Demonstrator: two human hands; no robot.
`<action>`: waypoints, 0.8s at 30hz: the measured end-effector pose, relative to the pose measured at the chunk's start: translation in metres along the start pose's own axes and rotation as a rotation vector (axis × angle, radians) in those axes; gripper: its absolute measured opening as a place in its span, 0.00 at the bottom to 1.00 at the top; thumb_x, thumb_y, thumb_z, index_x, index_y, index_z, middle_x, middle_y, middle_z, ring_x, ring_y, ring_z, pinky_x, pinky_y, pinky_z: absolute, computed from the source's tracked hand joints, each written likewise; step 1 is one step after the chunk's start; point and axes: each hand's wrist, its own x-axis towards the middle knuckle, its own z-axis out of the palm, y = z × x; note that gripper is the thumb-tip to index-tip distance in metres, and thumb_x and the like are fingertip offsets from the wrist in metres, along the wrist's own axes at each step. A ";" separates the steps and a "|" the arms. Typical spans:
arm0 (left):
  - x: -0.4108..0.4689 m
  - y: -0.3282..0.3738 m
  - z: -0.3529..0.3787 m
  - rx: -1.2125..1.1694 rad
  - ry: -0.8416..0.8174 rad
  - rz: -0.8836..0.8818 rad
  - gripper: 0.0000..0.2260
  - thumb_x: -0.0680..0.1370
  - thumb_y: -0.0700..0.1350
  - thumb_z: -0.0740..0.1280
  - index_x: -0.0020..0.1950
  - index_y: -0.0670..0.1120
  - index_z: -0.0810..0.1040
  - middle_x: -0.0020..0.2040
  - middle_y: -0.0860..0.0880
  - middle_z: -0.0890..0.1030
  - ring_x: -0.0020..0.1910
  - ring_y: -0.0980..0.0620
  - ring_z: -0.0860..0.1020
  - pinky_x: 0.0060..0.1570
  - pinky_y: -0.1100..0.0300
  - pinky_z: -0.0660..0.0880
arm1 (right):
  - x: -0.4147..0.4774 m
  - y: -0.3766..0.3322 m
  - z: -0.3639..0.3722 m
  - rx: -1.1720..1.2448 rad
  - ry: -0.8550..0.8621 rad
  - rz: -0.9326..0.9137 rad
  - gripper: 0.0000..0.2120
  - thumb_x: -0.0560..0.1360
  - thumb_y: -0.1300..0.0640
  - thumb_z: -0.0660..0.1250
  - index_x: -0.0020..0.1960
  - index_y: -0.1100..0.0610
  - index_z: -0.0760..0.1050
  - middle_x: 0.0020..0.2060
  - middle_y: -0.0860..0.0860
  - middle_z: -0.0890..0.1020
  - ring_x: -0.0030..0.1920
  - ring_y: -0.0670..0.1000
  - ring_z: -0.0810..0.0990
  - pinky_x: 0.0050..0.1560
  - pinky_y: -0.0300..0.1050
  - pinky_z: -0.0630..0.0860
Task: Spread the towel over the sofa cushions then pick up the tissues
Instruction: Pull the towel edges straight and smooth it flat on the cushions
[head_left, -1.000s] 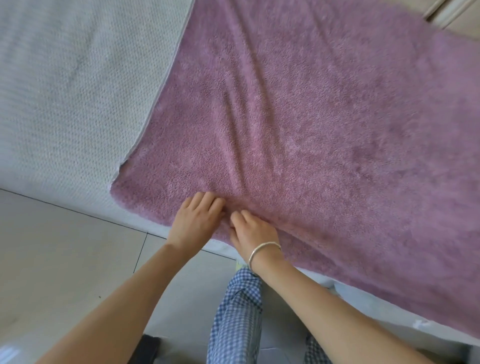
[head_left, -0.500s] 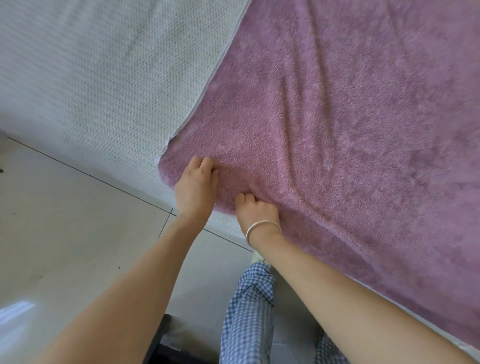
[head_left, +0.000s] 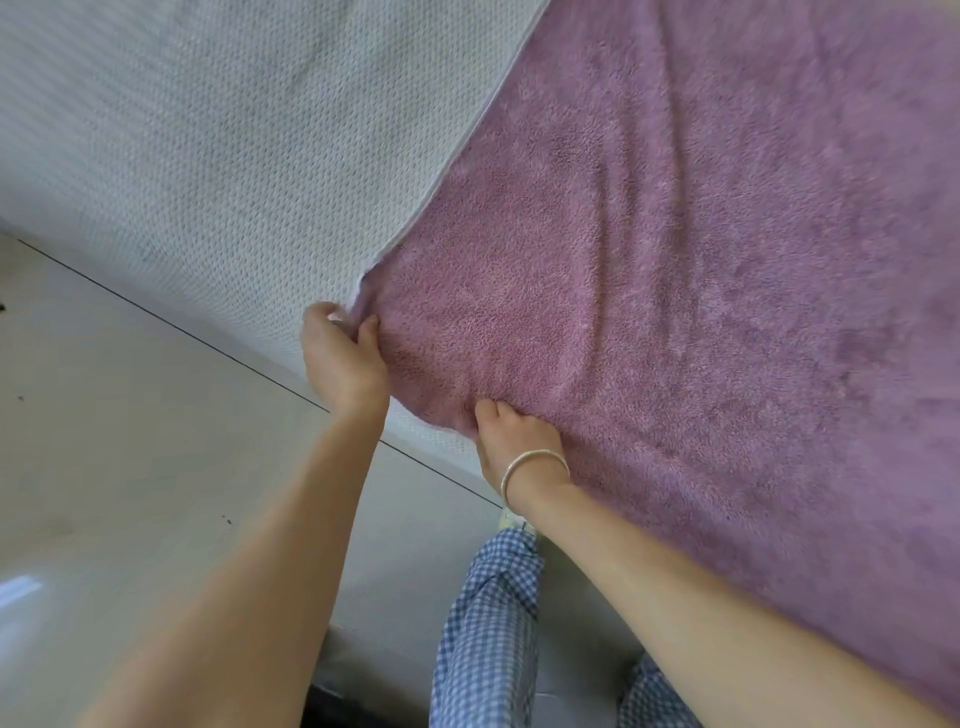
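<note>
Head view shows my left hand (head_left: 345, 358) pinching the towel (head_left: 675, 322) corner at the sofa cushion (head_left: 234, 156) front edge, right hand (head_left: 511, 434) gripping its hem nearby; an uneven tug could bunch it; no tissues visible.

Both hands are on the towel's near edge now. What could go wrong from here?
1. The left hand pinches only the corner of the towel; a hard tug may slip it free or drag the towel off the sofa cushion.
2. Wrinkles fan out from the right hand, so pulling unevenly could set folds in.
3. No tissues are in view; they may lie under the towel.
</note>
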 end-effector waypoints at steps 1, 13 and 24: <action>0.003 -0.001 -0.001 0.018 -0.006 0.019 0.13 0.76 0.43 0.65 0.58 0.40 0.71 0.53 0.44 0.76 0.53 0.44 0.75 0.48 0.58 0.67 | 0.000 0.000 0.000 -0.003 -0.003 0.003 0.11 0.78 0.61 0.58 0.60 0.60 0.66 0.57 0.57 0.77 0.55 0.61 0.80 0.49 0.53 0.77; 0.006 -0.003 -0.004 0.150 0.184 0.040 0.11 0.77 0.37 0.60 0.59 0.40 0.69 0.62 0.41 0.70 0.51 0.40 0.74 0.43 0.54 0.66 | -0.014 0.007 -0.002 0.070 0.017 -0.008 0.12 0.79 0.53 0.57 0.58 0.60 0.66 0.55 0.56 0.77 0.53 0.59 0.80 0.46 0.52 0.77; -0.028 -0.010 0.019 0.491 -0.043 0.524 0.16 0.78 0.37 0.57 0.66 0.40 0.70 0.66 0.40 0.71 0.61 0.38 0.67 0.58 0.48 0.66 | -0.061 0.067 0.011 0.126 -0.011 0.107 0.11 0.80 0.54 0.53 0.55 0.57 0.70 0.53 0.54 0.80 0.52 0.57 0.80 0.44 0.49 0.76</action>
